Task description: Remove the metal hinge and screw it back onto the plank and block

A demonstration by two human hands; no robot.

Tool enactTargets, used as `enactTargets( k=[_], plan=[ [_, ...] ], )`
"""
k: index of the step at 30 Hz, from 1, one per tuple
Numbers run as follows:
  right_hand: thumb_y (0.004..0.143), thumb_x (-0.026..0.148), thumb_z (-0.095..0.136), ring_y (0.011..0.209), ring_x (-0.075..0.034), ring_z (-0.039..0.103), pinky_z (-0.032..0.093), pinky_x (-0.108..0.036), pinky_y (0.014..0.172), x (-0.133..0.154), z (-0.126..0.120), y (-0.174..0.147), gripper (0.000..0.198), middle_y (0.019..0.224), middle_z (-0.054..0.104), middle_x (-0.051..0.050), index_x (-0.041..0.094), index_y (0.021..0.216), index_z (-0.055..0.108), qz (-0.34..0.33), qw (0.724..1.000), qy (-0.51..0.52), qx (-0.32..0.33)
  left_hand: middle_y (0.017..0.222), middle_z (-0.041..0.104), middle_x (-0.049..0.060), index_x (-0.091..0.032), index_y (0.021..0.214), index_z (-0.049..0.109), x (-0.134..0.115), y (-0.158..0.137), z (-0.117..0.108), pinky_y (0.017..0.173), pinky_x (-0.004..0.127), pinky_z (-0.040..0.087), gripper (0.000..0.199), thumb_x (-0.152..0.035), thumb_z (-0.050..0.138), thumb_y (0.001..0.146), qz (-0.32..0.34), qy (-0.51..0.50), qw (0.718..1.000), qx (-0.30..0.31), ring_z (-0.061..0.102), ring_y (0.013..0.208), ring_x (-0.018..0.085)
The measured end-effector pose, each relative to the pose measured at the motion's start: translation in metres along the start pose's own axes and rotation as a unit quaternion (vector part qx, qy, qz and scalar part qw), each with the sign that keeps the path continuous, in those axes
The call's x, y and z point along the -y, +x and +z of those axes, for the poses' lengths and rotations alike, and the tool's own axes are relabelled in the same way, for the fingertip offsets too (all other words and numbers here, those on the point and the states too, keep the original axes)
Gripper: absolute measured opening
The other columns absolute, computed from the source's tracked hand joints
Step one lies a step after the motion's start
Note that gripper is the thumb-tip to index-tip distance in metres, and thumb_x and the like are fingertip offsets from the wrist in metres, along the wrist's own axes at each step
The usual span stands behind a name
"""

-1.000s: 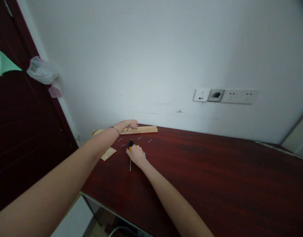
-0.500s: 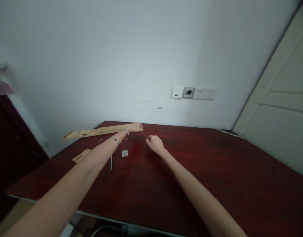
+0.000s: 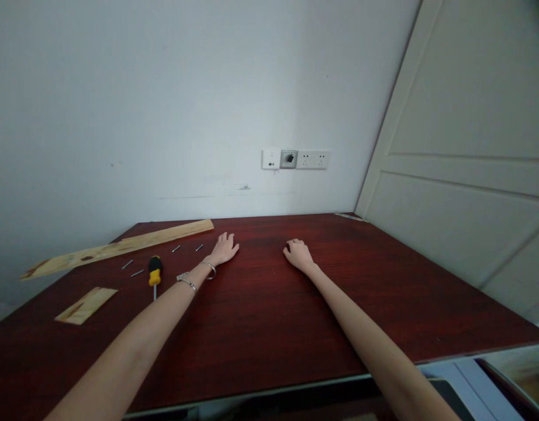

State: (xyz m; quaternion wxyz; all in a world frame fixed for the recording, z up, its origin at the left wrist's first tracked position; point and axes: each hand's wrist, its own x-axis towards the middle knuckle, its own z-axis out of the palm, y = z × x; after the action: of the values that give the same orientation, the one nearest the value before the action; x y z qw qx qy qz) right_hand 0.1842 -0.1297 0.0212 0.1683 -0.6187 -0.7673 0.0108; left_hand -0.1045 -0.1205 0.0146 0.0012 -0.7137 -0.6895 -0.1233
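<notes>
"Screwdriver (image 3: 154,271) and metal pins (image 3: 199,248): where are they lying?"

"On the left hand (image 3: 224,250), fingers are resting slightly apart on the bench (image 3: 261,316); on the right hand (image 3: 298,254), they are curling, and whether they are touching each other, I cannot tell."

"And outward from there?"

"Four pins are lying left of the left hand, the screwdriver beside the left forearm (image 3: 159,321). Behind them, a long wooden plank (image 3: 142,241) is lying."

Both bare arms (image 3: 142,345) stretch forward, the left hand (image 3: 223,250) palm down with fingers (image 3: 231,238) slightly spread, the right hand (image 3: 299,254) apart from it, loosely curled.
</notes>
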Motion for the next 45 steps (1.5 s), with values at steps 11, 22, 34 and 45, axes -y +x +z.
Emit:
enactTargets(
  k=[11,22,34,45],
  plan=[
    [0.094,0.027,0.039,0.117,-0.027,0.053,0.041,-0.037,0.096,-0.003,0.006,-0.004,0.040,0.129,0.060,-0.017,0.012,0.121,0.063,-0.013,1.000,0.002,-0.008,0.135,0.049,0.020,-0.006,0.131,0.049,-0.004,-0.007,0.002,0.110,0.036,0.031,0.048,-0.035,0.034,0.096,0.017,0.022,1.000,-0.007,0.042,0.129,0.028],
    [0.094,0.026,0.039,0.133,-0.028,0.046,0.035,-0.037,0.109,-0.013,0.017,-0.004,0.045,0.140,0.053,-0.020,0.007,0.130,0.058,-0.048,0.999,0.008,0.004,0.139,0.047,0.018,-0.007,0.133,0.050,-0.007,-0.015,0.003,0.112,0.036,0.031,0.048,-0.034,0.035,0.096,0.005,0.011,1.000,-0.013,0.039,0.133,0.027],
    [0.093,0.025,0.040,0.134,-0.030,0.046,0.036,-0.039,0.110,-0.020,0.025,-0.004,0.047,0.140,0.053,-0.022,0.004,0.131,0.057,-0.071,0.997,0.005,-0.004,0.139,0.049,0.015,-0.011,0.132,0.052,-0.005,-0.017,0.007,0.113,0.036,0.031,0.047,-0.036,0.037,0.094,0.000,-0.004,1.000,-0.025,0.040,0.133,0.026],
    [0.093,0.024,0.037,0.133,-0.030,0.047,0.036,-0.039,0.110,-0.020,0.027,-0.005,0.047,0.140,0.052,-0.022,0.004,0.131,0.057,-0.077,0.997,-0.010,-0.004,0.137,0.050,0.016,-0.010,0.130,0.053,-0.006,-0.018,0.006,0.113,0.037,0.032,0.046,-0.034,0.039,0.094,0.001,-0.009,1.000,-0.029,0.040,0.132,0.027]
  ],
)
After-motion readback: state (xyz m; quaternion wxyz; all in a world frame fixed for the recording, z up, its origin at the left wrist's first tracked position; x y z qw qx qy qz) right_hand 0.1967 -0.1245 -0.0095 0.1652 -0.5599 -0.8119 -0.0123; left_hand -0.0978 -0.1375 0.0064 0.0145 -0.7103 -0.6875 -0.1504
